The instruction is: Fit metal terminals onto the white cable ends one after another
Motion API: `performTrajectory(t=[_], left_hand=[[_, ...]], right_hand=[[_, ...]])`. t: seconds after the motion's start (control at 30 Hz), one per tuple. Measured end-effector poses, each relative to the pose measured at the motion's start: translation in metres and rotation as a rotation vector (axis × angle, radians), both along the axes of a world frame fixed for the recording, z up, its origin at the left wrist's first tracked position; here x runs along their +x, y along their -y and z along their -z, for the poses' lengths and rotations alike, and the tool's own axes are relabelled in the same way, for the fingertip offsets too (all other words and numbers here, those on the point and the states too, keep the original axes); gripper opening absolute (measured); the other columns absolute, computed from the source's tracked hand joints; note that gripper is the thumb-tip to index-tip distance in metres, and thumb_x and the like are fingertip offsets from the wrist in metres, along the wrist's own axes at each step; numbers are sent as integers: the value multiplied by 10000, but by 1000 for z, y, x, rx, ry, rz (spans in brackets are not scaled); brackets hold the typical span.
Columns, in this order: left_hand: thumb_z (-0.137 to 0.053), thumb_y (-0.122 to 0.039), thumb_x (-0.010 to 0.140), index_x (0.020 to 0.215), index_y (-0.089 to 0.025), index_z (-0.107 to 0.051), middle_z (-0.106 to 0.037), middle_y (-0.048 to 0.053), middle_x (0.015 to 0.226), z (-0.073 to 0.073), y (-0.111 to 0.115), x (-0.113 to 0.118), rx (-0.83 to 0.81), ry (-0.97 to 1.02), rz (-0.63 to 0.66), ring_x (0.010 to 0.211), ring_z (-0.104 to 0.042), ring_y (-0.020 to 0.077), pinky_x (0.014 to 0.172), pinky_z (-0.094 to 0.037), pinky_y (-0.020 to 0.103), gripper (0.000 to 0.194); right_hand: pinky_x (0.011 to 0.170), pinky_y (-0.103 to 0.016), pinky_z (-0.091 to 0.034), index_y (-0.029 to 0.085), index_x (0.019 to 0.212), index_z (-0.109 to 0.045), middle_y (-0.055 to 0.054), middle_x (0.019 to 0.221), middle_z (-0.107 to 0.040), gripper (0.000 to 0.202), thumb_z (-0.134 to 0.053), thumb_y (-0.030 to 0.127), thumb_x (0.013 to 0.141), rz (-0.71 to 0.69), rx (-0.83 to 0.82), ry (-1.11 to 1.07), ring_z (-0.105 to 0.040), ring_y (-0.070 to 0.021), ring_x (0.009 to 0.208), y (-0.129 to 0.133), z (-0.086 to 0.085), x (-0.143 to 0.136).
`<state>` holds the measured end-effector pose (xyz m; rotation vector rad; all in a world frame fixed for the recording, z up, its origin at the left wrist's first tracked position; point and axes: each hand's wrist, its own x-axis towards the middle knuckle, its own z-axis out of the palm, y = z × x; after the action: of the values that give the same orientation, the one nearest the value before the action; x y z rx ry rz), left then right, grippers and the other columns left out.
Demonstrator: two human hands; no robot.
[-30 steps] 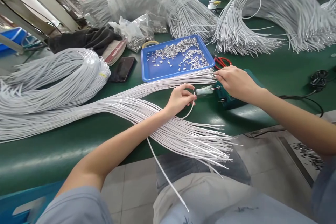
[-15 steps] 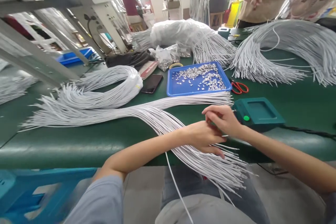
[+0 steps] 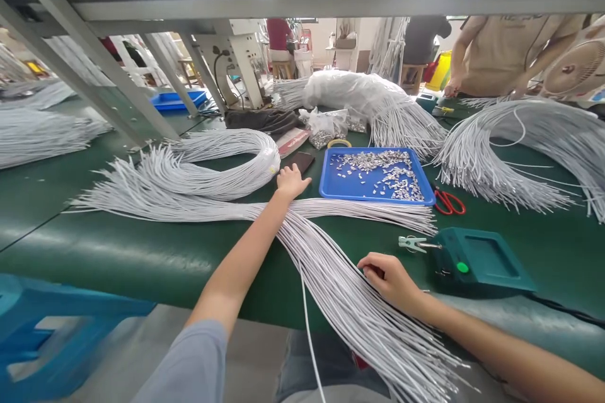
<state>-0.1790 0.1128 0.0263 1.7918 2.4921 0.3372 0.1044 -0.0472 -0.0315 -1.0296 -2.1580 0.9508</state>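
Observation:
My left hand [image 3: 293, 182] reaches forward with its fingers spread, at the near edge of a dark phone [image 3: 302, 162] and beside a coiled bundle of white cords [image 3: 227, 173]. Below its wrist, a loose bundle of white cords [image 3: 331, 271] fans toward me over the table's front edge. My right hand [image 3: 390, 280] rests at the right side of that bundle, its fingers curled in a pinch. What is between those fingertips is hidden. To its right stands a green machine [image 3: 482, 258] with a pale clip [image 3: 412, 243] on its shaft.
A blue tray [image 3: 345, 186] holds many small metal pieces. Red-handled scissors [image 3: 449, 201] lie beside it. More white cords [image 3: 501, 164] are heaped at right, and a plastic-wrapped bundle [image 3: 350, 88] lies behind. A metal frame [image 3: 331, 7] crosses above. Another person [image 3: 505, 56] stands across the table.
My left hand has left my right hand and moved forward and left to the phone. My right hand has come down to the cord bundle, away from the machine. The view has shifted.

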Motion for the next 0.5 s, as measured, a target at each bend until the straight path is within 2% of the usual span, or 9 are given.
performTrajectory(t=[0.1,0.2,0.27,0.37,0.43,0.47,0.5], left_hand=[[-603,-394,836,1391,-26,-445,-529,316,1335,8,-2,-3,-56,5,-46,1282,-493,414,1018,-420,481,684],[-555,-363,867,1407,-43,-423,-490,306,1383,6,-1,2,-76,-5,-85,1321,-455,397,1059,-377,481,641],[-524,-361,888,1400,-33,-421,-477,309,1397,1,1,8,-112,-9,-93,1332,-445,393,1067,-368,489,617],[-510,-351,905,1416,3,-364,-450,303,1428,-5,5,18,-148,-34,-116,1363,-410,393,1097,-333,522,639],[-503,-365,914,1407,25,-348,-429,300,1449,-6,5,23,-164,-58,-119,1389,-370,404,1116,-295,554,648],[-490,-384,925,1411,25,-341,-418,294,1461,-6,3,25,-176,-68,-104,1398,-363,400,1120,-288,559,653],[-509,-367,920,1399,16,-361,-431,272,1464,-5,0,26,-162,-81,-142,1401,-366,387,1122,-291,552,630]], right_hand=[[543,-232,-411,163,812,-685,-20,688,-660,220,-474,110,847,-21,43,32,-547,-116,572,0,-1,1],[569,-236,-443,162,841,-681,-32,722,-675,219,-475,88,857,-42,150,64,-583,-124,606,1,-2,2],[628,-248,-471,156,866,-678,-54,772,-686,215,-474,86,866,-90,301,91,-623,-142,688,3,-2,5],[612,-250,-439,148,859,-652,-63,785,-686,191,-471,95,884,-115,571,136,-599,-143,705,8,-5,10],[587,-258,-396,158,840,-626,-44,768,-674,172,-471,95,879,-206,764,109,-561,-133,682,11,-9,14],[543,-258,-354,167,832,-619,-15,702,-642,173,-464,116,891,-299,851,54,-531,-121,633,13,-11,15],[493,-263,-297,180,818,-609,16,626,-587,192,-449,148,919,-409,909,13,-494,-107,577,15,-14,17]])
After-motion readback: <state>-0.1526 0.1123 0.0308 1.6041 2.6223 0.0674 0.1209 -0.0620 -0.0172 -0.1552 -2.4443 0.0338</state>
